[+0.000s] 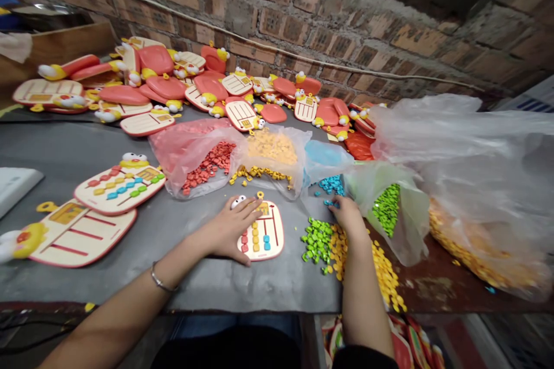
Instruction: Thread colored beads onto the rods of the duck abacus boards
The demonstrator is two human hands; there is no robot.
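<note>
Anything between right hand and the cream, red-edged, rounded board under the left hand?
Nothing visible blocks the right hand from the board across the grey tabletop. A low heap of small green plastic pieces edges the near side; the left hand partly covers the board.

- The left hand (pixel 231 226) covers the left part of the board (pixel 274 245).
- Whether the right hand (pixel 348 218) pinches a blue bead (pixel 328 203), I cannot tell.
- The white box (pixel 16 187) is cut by the left edge.
</note>
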